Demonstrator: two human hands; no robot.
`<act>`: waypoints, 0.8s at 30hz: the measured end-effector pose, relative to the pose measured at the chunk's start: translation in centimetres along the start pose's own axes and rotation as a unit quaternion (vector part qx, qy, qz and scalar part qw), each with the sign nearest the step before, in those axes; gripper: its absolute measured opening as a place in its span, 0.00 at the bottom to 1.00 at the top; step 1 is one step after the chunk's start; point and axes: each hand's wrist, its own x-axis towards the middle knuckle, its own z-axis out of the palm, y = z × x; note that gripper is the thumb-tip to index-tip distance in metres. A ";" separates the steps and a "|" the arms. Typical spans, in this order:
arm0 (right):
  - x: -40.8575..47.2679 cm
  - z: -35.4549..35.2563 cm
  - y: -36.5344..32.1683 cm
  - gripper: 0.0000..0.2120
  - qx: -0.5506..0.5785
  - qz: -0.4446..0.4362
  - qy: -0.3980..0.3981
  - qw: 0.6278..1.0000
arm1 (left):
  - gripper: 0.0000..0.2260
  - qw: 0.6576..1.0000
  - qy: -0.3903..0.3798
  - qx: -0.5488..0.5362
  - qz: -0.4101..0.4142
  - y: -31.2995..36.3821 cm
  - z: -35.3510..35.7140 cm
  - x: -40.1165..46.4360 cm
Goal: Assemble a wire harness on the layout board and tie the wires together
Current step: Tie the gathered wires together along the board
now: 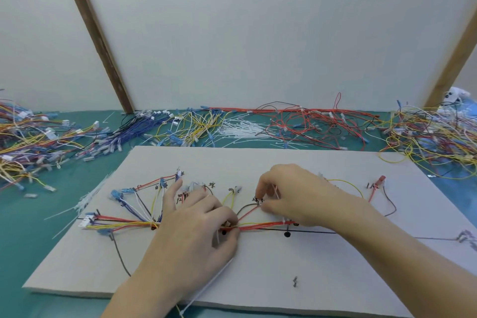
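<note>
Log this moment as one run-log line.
left hand: pinching wire bundle on layout board, cable tie trailing beneath | right hand: fingers placing wire end | tying: unfinished

Pale grey layout board [296,261], teal table [51,299], red and yellow wires [260,225]

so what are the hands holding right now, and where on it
Left hand pinches the red and yellow wire bundle along the board's black line; right hand pinches a red wire near its upper end.

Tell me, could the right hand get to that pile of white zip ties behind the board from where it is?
Probably yes. The right hand is pinching wires, but nothing stands between it and the white zip ties, only the board.
</note>
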 end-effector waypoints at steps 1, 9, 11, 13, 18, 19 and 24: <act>0.1 0.2 0.1 0.05 -0.002 0.002 0.007 1.000 | 0.05 1.000 0.004 0.002 0.007 -0.2 0.1 0.0; 0.1 0.7 -0.1 0.08 -0.007 0.009 -0.012 1.000 | 0.12 0.996 0.043 0.048 0.066 -0.6 0.6 0.2; 0.3 0.3 0.1 0.06 0.065 0.038 -0.018 0.997 | 0.12 0.994 0.046 0.061 0.074 -0.6 0.8 0.2; 0.6 -0.1 0.2 0.06 0.115 0.061 -0.040 0.991 | 0.12 0.993 0.047 0.073 0.080 -0.7 0.9 0.2; 0.6 -0.2 0.1 0.08 0.246 0.101 -0.051 0.963 | 0.13 0.988 0.073 0.102 0.092 -0.6 1.1 0.2; 0.6 -0.1 -0.1 0.09 0.266 0.099 -0.043 0.958 | 0.13 0.987 0.078 0.108 0.092 -0.6 1.1 0.2; 0.7 1.2 -1.1 0.09 0.296 0.075 -0.004 0.952 | 0.11 0.988 0.079 0.102 0.084 -0.7 1.2 0.0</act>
